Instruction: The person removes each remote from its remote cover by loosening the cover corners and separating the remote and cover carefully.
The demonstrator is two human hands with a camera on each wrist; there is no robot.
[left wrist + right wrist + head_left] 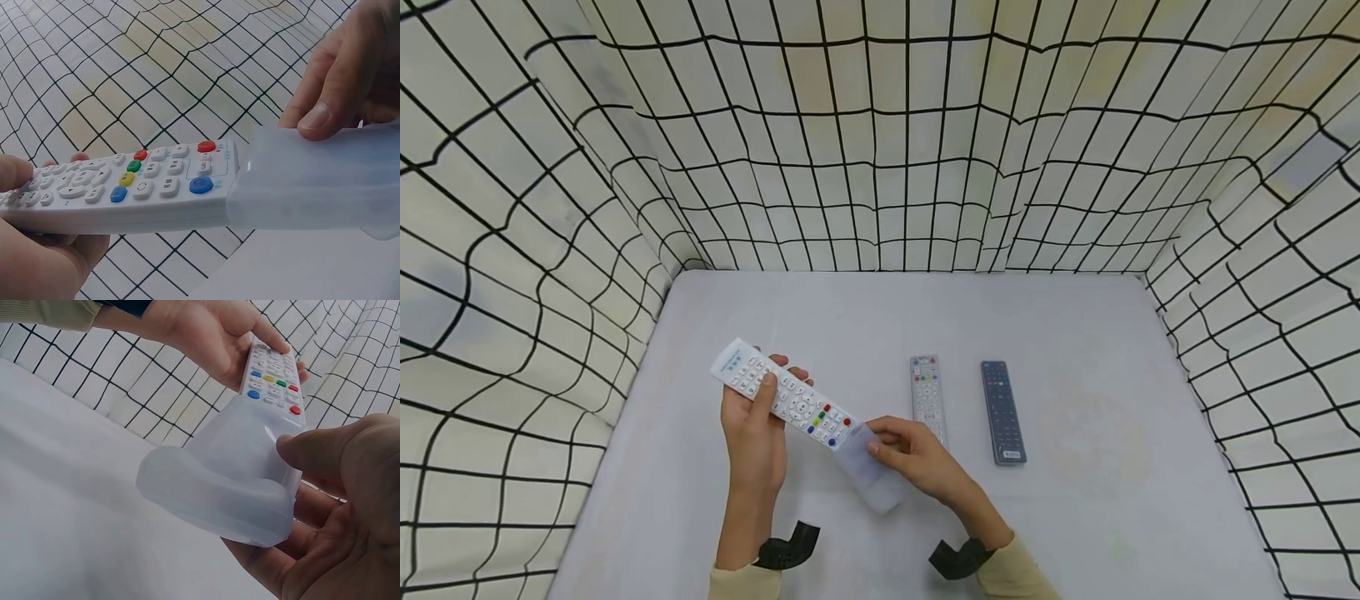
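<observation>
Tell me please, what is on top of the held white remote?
The white remote shows pale and coloured buttons; the left grip rests its thumb on top. What lies beneath the thumb is covered.

I see a pale, smooth counter (1090, 350). Beyond its far edge I have a white back wall (891, 137) ruled with black gridlines. A matching left wall (497, 275) and right wall (1262, 333) flank the counter, many of their lines wavy. Faint yellowish patches tint the back wall above it. The light I get across the counter is soft.
</observation>
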